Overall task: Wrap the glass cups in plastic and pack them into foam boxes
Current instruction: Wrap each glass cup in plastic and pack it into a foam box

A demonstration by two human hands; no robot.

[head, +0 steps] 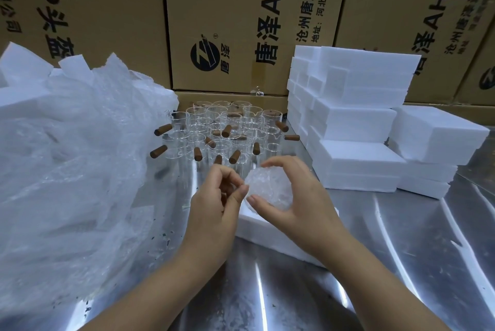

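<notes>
A glass cup wrapped in bubble plastic (269, 188) is held just above an open white foam box (278, 237) on the metal table. My right hand (297, 197) curls around the bundle, thumb in front and fingers arched over the top. At the bundle's left edge, my left hand (219, 197) pinches the plastic between thumb and fingertips. Behind my hands stand several bare glass cups (222, 130) with brown wooden side handles.
A big heap of bubble plastic (67, 156) with foam pieces fills the left side. Stacks of white foam boxes (353, 122) stand at the right. Cardboard cartons (241, 23) wall off the back. The table (401, 250) is shiny steel.
</notes>
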